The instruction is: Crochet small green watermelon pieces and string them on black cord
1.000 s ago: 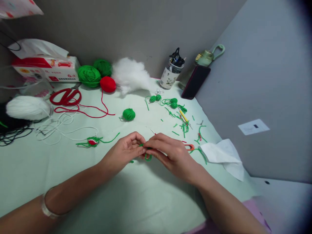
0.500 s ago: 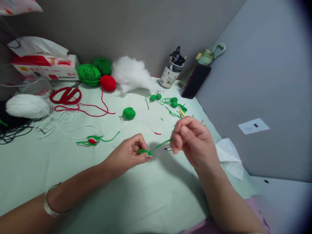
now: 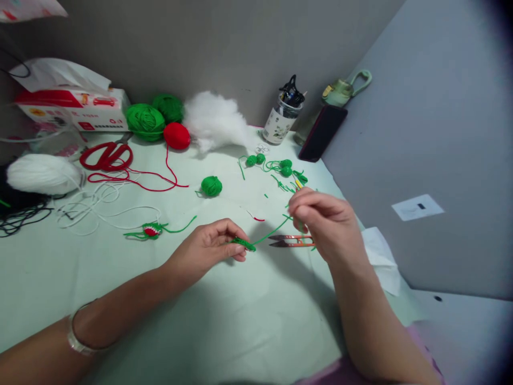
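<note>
The left hand [image 3: 206, 250] pinches a small green crocheted piece [image 3: 244, 245] low over the pale green table [image 3: 240, 321], its green yarn tail [image 3: 269, 235] stretching rightward and slightly farther off to the right hand [image 3: 326, 224], whose fingertips pinch it just above orange-handled thread snips [image 3: 292, 240].

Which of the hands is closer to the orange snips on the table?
Right. The right hand hovers just above the orange snips, pinching a green strand; the left hand sits further left, pinching a green crochet piece.
</note>
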`<action>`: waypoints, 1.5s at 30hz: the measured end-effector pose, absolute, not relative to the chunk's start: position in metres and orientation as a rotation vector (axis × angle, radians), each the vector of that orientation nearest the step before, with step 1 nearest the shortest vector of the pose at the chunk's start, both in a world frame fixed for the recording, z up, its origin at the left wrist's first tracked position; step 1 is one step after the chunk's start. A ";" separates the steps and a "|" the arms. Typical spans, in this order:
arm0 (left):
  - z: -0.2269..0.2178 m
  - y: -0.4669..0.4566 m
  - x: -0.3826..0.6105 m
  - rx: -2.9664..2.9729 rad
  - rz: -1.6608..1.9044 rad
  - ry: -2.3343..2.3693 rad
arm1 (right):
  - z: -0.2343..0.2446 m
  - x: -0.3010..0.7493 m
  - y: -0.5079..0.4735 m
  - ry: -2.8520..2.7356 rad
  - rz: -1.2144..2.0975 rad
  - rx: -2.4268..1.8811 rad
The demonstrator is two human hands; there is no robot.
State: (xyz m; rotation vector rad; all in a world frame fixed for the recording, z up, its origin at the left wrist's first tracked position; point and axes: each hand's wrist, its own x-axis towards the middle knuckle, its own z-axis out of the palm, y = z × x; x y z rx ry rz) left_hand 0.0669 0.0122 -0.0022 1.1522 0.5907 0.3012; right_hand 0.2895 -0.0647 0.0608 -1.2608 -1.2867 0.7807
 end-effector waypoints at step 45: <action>0.010 0.015 0.067 1.094 0.357 0.564 | 0.042 0.256 -0.066 -1.858 0.638 -1.447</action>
